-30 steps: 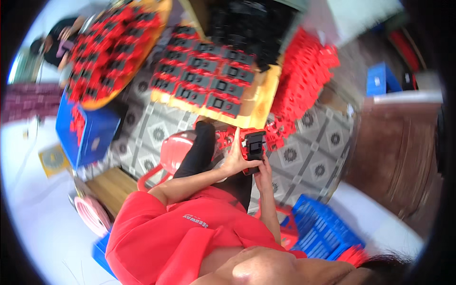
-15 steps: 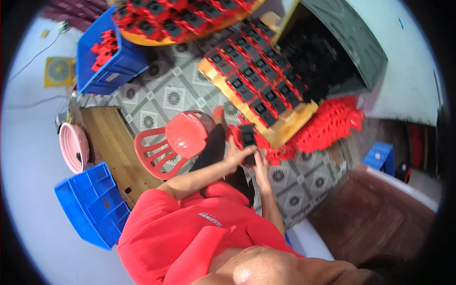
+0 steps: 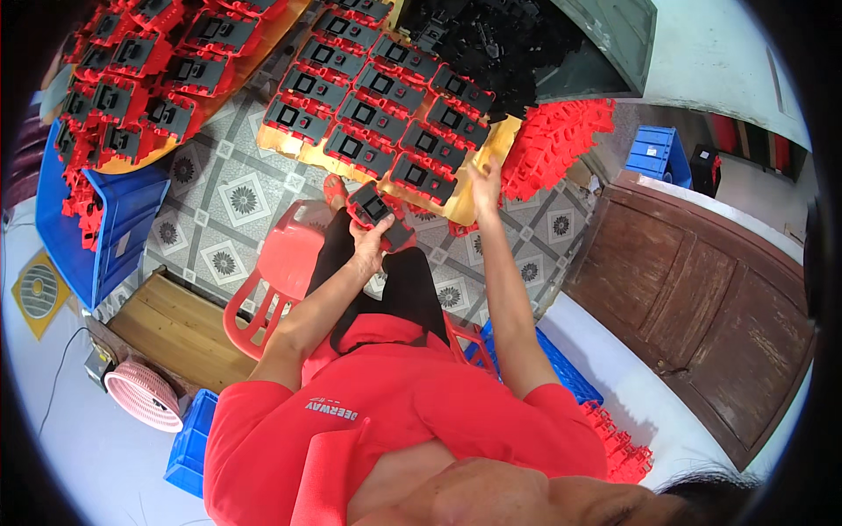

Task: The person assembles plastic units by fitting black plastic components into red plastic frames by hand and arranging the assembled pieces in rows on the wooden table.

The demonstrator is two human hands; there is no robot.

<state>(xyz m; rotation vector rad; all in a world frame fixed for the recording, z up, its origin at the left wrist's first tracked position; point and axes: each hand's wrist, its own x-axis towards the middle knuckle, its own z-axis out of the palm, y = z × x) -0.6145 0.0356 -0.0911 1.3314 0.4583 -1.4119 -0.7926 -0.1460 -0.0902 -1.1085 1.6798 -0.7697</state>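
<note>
My left hand grips a red-and-black plastic part above my lap; the part has a square black window-like frame on a dark grey plate. My right hand is raised beside the front right corner of a yellow board, fingers apart and holding nothing I can see. Rows of like red-and-black parts cover that board. Just past the right hand lies a heap of red plastic frames. Behind the board, a grey-green container holds loose black pieces.
A round orange table piled with red-and-black parts stands at the far left, above a blue bin with red pieces. A pink plastic chair is by my left leg. A wooden bench and pink basket lie left; a brown wooden panel right.
My right hand has left the part and moved right to the board's corner. The left hand keeps the part. My view has turned, so the board now appears farther left.
</note>
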